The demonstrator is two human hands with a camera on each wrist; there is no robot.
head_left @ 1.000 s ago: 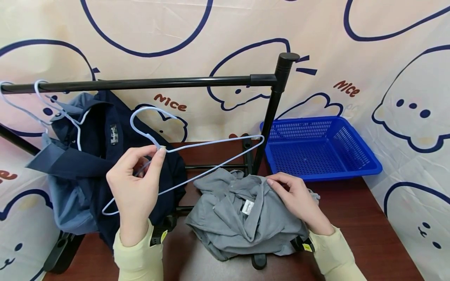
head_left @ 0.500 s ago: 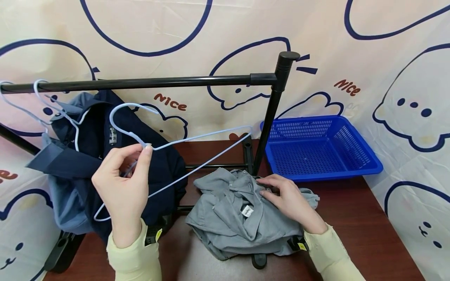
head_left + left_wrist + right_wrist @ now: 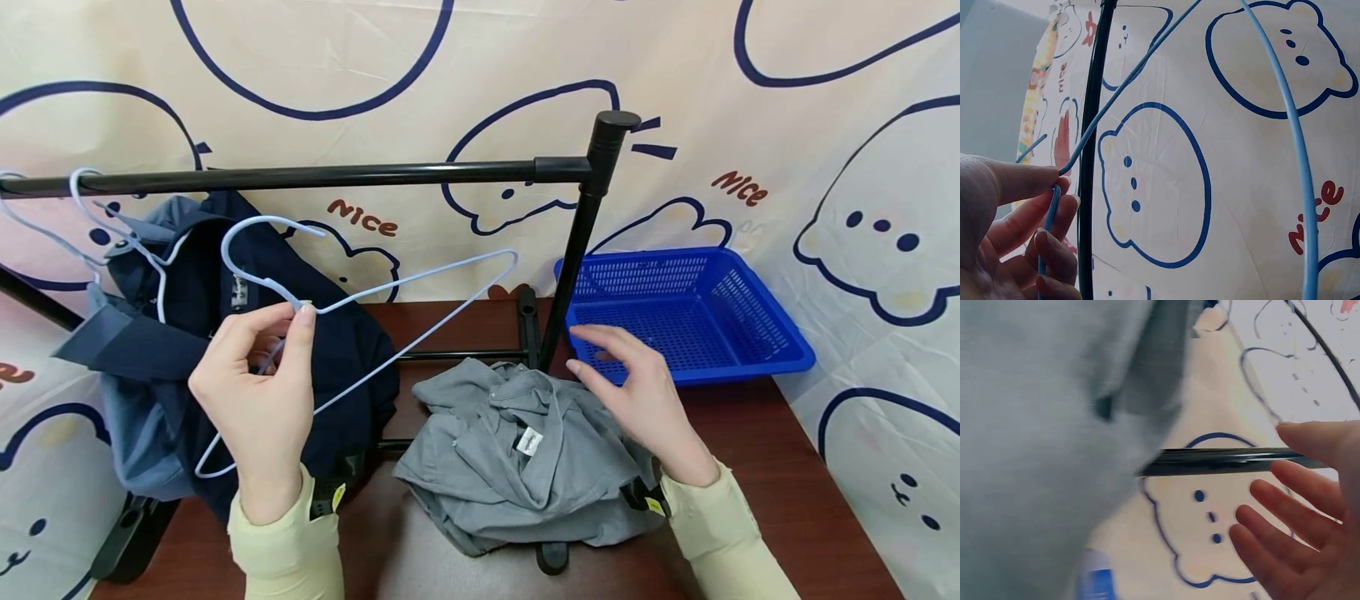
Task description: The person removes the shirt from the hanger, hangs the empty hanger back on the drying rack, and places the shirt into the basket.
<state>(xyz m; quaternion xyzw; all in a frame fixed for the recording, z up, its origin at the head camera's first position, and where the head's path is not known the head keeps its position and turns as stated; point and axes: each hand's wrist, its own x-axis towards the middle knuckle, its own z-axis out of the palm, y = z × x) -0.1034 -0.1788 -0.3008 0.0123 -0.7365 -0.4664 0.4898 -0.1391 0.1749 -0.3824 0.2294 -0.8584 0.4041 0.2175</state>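
My left hand pinches a light blue wire hanger at the base of its hook, between thumb and fingertips. The left wrist view shows the hanger's wire running out from the pinch, with other fingers curled near it. A grey collared garment with a white label lies crumpled on the table. Above its right side my right hand is raised, fingers spread and holding nothing. In the right wrist view the grey cloth fills the left, apart from the fingers.
A black clothes rack crosses the back, its post standing right of centre. Navy and blue garments hang at left on light blue hangers. A blue plastic basket sits at the right on the dark red table.
The left hand has moved left with the hanger, which has tilted more. My right hand has let go of the grey garment and risen off it.
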